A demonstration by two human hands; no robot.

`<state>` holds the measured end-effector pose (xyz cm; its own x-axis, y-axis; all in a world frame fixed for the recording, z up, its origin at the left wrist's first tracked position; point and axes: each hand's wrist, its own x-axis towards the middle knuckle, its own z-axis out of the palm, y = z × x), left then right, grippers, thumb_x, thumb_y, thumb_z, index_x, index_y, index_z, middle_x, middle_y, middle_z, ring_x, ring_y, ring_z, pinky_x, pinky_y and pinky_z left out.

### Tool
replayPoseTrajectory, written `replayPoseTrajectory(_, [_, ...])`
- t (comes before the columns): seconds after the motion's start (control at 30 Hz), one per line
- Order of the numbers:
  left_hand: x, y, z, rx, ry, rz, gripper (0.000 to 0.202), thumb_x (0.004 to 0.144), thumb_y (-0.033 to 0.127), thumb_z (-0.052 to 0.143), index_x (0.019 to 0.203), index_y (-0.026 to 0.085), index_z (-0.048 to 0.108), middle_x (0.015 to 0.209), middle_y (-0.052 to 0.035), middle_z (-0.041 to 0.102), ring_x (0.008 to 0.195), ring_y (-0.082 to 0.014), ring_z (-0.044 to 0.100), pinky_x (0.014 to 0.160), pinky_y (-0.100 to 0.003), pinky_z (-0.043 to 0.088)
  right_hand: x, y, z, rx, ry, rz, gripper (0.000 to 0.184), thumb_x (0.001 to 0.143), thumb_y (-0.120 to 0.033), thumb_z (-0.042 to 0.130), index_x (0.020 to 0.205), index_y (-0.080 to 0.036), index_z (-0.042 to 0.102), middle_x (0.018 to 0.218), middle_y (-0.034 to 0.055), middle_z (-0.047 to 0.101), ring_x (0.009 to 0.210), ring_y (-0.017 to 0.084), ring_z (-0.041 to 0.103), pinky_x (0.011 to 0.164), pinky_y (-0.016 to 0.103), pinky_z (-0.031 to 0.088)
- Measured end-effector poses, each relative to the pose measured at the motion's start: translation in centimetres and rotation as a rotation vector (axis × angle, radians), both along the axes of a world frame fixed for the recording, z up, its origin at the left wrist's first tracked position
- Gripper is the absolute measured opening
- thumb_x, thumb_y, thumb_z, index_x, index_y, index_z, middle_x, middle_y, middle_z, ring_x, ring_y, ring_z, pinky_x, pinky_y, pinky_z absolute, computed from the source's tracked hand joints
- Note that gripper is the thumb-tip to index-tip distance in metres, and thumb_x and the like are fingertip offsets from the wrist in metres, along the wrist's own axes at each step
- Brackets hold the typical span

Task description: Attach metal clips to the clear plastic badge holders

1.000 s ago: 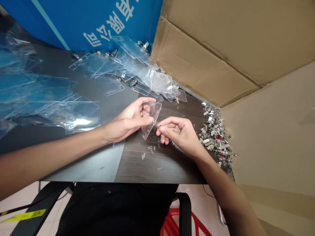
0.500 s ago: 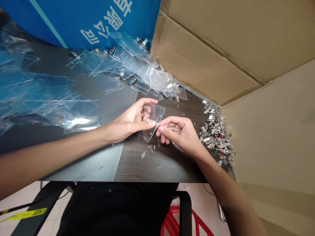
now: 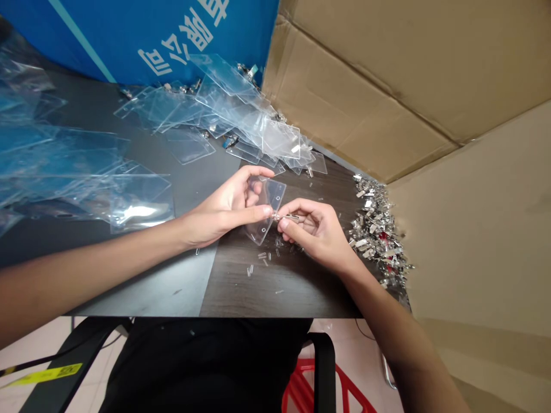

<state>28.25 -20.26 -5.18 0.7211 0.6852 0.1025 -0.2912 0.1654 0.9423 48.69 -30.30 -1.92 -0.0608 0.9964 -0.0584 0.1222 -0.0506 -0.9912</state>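
Observation:
My left hand [image 3: 226, 209] holds a transparent plastic badge holder [image 3: 267, 207] upright by its left edge, with the fingers showing through it. The holder has small round punched holes near its edges. My right hand [image 3: 316, 232] pinches a small metal badge clip [image 3: 286, 217] between thumb and fingers, its tip at the holder's right edge. Part of the clip is hidden by my fingers. Tiny transparent plastic strips [image 3: 262, 259] lie scattered on the dark wood-grain table [image 3: 279, 292] below my hands.
A heap of transparent badge holders [image 3: 241, 117] lies at the table's back, and plastic sheets [image 3: 64, 166] spread at the left. A pile of metal clips [image 3: 376, 235] sits against a cardboard box wall [image 3: 365, 86] at the right. A blue banner [image 3: 129, 34] stands behind.
The metal clip has gone from beside my left thumb to my right fingertips, now at the holder's right edge. The holder has turned slightly, its upper corner further right.

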Motion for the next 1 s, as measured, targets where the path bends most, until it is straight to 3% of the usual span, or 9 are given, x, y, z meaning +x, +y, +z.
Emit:
replayPoseTrajectory(0.17, [0.14,0.06,0.14,0.067,0.028,0.036,0.069,0.079,0.034,0.100,0.135,0.027,0.060,0.102,0.0000,0.044,0.085,-0.0147,0.044,0.073,-0.029,0.044,-0.06,-0.18,-0.08,0.045,0.039,0.009,0.029,0.083,-0.037,0.097,0.097,-0.020,0.078,0.077,-0.0011,0.072,0.066,0.012,0.063,0.064,0.026,0.055])
replayPoseTrajectory(0.3, [0.20,0.13,0.14,0.103,0.037,0.062,0.068,0.078,0.035,0.101,0.133,0.027,0.060,0.102,-0.0004,0.045,0.085,-0.0153,0.044,0.072,-0.029,0.042,-0.16,-0.28,-0.02,0.059,-0.006,-0.008,0.030,0.084,-0.042,0.096,0.096,-0.021,0.078,0.077,-0.0009,0.071,0.065,0.012,0.061,0.065,0.028,0.055])
replayPoseTrajectory(0.67, [0.07,0.05,0.32,-0.005,-0.025,-0.010,0.068,0.079,0.031,0.100,0.135,0.028,0.061,0.103,-0.0004,0.046,0.085,-0.0156,0.047,0.075,-0.031,0.046,-0.02,-0.28,0.22,0.098,-0.037,-0.034,0.030,0.087,-0.046,0.093,0.093,-0.021,0.077,0.077,-0.0007,0.070,0.067,0.014,0.061,0.066,0.028,0.053])
replayPoseTrajectory(1.0, [0.15,-0.04,0.39,0.077,0.035,0.051,0.073,0.075,0.030,0.103,0.134,0.029,0.058,0.103,0.0006,0.042,0.079,-0.0135,0.041,0.067,-0.030,0.039,-0.42,-0.58,0.05,0.144,-0.053,-0.044,0.025,0.088,-0.043,0.091,0.095,-0.022,0.078,0.082,0.0009,0.074,0.069,0.014,0.062,0.065,0.029,0.051])
